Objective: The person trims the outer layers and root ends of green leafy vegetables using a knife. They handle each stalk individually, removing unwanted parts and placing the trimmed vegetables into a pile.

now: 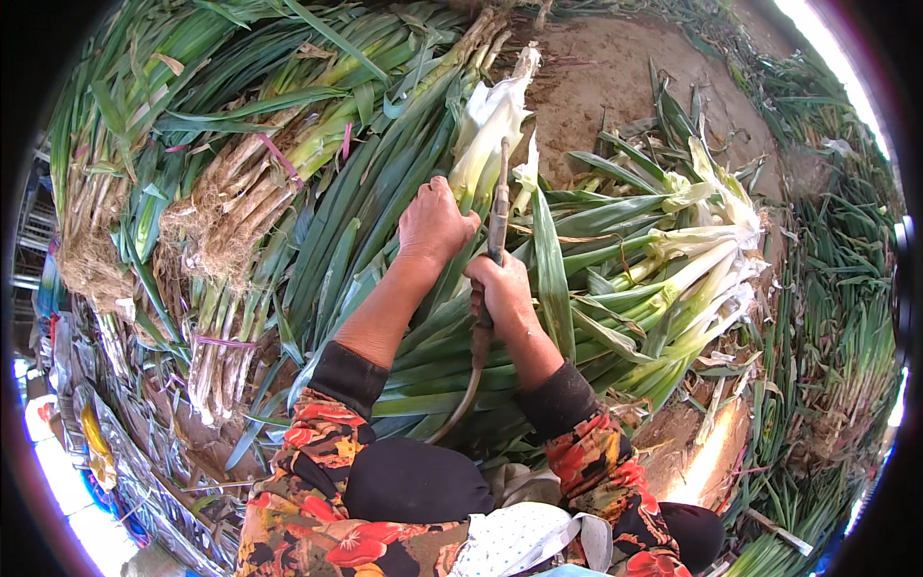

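My left hand [436,225] grips a large green onion [487,137] just below its pale shank, which points away from me. White outer layers hang loose near its root end. In my right hand [510,288] is a slim air-gun-like nozzle wand [498,205], its handle wrapped in the fingers. The wand's tip lies over or right beside the white shank; touching or apart, I cannot tell. From its lower end a hose [461,404] curves down towards my lap. Long green leaves [447,360] spread beneath both forearms.
To the right lies a heap of green onions with white shanks [699,267]. Rooty, soil-stained bundles [238,195] are stacked at left, one tied with a pink band [281,157]. Bare soil [598,79] shows ahead. More onions [851,310] line the far right; plastic sheeting [137,461] lies lower left.
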{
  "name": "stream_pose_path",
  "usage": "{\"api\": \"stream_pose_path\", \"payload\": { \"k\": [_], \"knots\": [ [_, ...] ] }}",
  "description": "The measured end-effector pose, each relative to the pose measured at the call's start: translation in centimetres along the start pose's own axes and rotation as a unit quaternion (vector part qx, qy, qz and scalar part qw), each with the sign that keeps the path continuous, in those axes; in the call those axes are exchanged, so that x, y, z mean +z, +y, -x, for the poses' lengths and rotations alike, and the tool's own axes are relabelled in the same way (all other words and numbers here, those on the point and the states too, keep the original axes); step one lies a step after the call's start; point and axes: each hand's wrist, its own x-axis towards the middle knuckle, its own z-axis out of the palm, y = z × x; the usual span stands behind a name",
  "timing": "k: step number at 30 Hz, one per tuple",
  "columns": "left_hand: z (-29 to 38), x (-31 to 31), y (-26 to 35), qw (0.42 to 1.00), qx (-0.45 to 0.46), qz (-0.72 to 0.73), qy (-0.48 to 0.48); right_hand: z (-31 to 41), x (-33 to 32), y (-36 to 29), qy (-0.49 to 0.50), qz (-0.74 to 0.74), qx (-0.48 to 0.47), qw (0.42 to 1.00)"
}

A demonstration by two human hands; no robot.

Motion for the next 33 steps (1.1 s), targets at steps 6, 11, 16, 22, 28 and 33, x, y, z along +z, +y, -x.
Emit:
{"api": "stream_pose_path", "payload": {
  "k": [6, 11, 16, 22, 28, 33],
  "knots": [
    [1.3, -0.3, 0.1, 0.999, 0.018, -0.042, 0.013, -1.6, -0.2, -1.6, -0.003, -0.005, -0.006, 1.000],
    [1.8, -0.2, -0.4, 0.997, 0.024, -0.067, 0.028, -4.4, -1.6, -2.6, 0.016, 0.010, 0.009, 1.000],
    [2.1, -1.1, -0.9, 0.998, 0.015, -0.055, 0.022, -6.0, -1.0, -3.9, 0.034, 0.043, 0.009, 0.998],
    [1.3, -1.6, -3.2, 0.988, -0.013, 0.147, -0.035, -7.2, -0.9, -5.4, 0.003, 0.048, 0.024, 0.999],
    [1.2, -1.7, -6.9, 0.879, -0.066, 0.448, -0.148, -7.0, 0.3, -5.4, -0.070, -0.011, 0.071, 0.995],
    [1.7, -2.4, -8.6, 0.770, -0.141, 0.577, -0.231, -7.7, 0.3, -4.9, -0.077, -0.026, 0.118, 0.990]
  ]
}}
